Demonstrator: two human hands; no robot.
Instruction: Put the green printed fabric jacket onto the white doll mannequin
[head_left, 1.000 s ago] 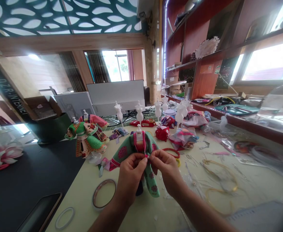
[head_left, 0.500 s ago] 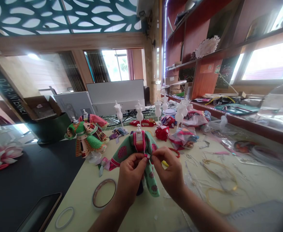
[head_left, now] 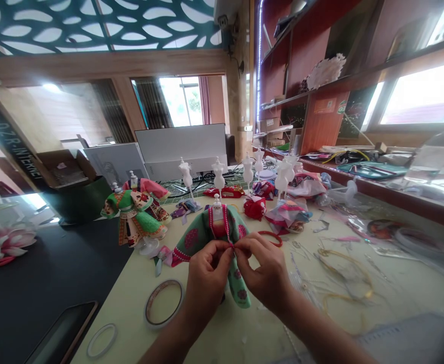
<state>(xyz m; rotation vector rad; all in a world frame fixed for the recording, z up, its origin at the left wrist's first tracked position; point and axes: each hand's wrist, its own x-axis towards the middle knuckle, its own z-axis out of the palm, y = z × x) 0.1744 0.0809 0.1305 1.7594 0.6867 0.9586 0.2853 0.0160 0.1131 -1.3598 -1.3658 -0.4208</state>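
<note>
A miniature green robe (head_left: 198,233) with pink flower patches and a beaded pink trim hangs on a small white mannequin (head_left: 217,208) in front of me. My left hand (head_left: 210,265) pinches the pink trim at the robe's front, thumb against fingers. Close beside it, my right hand (head_left: 263,263) is closed in a pinch at the same spot, and the fingertips of both hands nearly meet. Whatever small piece lies between the fingertips is mostly hidden. One green sleeve (head_left: 240,293) hangs down below the hands.
Left of the robe stands a dressed mannequin in green and orange (head_left: 134,215). Bare white mannequins (head_left: 218,174) line the back. A tape roll (head_left: 164,304) and a thin white ring (head_left: 101,340) lie at front left, a red ring (head_left: 278,241) and yellow cord (head_left: 369,285) to the right.
My right hand has moved slightly left, bringing its fingertips up to those of my left hand at the trim. The small whitish bit seen between them is now covered.
</note>
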